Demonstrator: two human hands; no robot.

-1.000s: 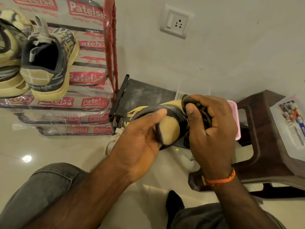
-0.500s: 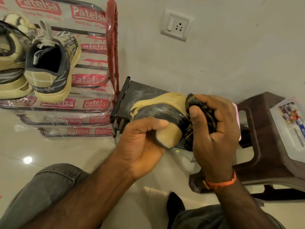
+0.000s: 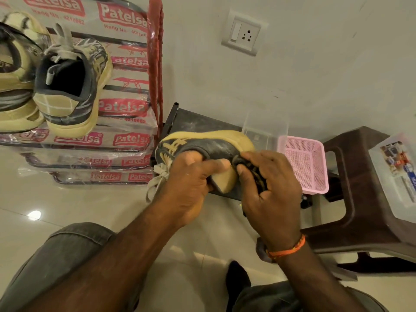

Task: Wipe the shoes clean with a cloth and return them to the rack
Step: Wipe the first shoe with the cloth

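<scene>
One shoe (image 3: 209, 145) is gripped by the left hand (image 3: 191, 183).
A dark cloth (image 3: 252, 174) (bunched) is pinched against its heel by the right hand (image 3: 272, 194).

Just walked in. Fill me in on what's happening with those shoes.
A seated person is wiping a yellow-and-grey sneaker. The left hand holds it at the collar, fingers inside the opening, while the right hand presses a dark cloth against the heel area. Its laces hang loose below. Two similar sneakers already sit on the plastic-wrapped shoe rack to the left. This one is not yet back on the rack.
</scene>
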